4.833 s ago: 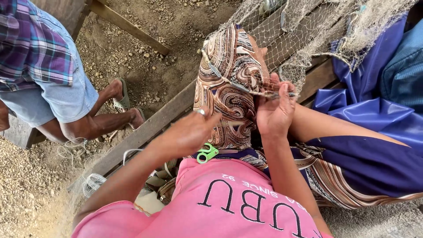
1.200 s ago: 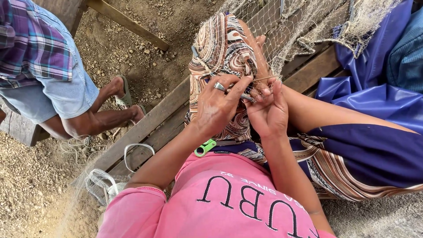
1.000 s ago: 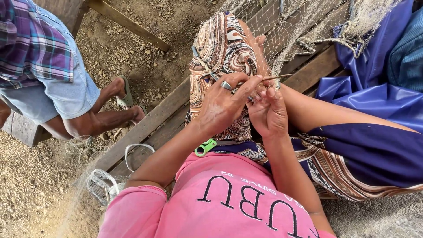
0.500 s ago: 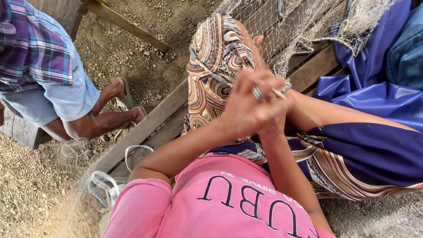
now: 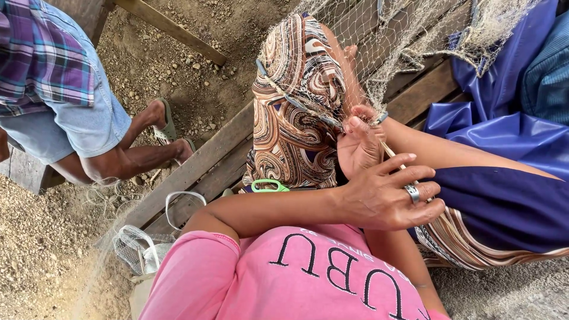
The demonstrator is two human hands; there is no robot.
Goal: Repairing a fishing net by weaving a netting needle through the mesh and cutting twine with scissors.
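Observation:
A pale fishing net (image 5: 385,41) drapes over my knee, which is covered in brown patterned cloth (image 5: 296,106). My right hand (image 5: 358,148) pinches the net's corded edge against that knee. My left hand (image 5: 388,198), with a ring on one finger, crosses over my right forearm just below it. Its fingers are spread, and a thin pale strand (image 5: 396,161) runs from the right hand's grip down between them. Green-handled scissors (image 5: 269,185) lie on my lap under the left forearm.
I sit on a wooden plank bench (image 5: 201,166) above gravel ground. Another person in a plaid shirt and denim shorts (image 5: 71,112) sits at the left, with sandalled feet (image 5: 169,127) near the bench. Blue sheeting (image 5: 504,130) lies to the right. Bundled net (image 5: 136,249) sits lower left.
My left hand has drawn away from the net edge, sliding right and down across my right forearm with the strand. The right hand has stayed at the net's corded edge.

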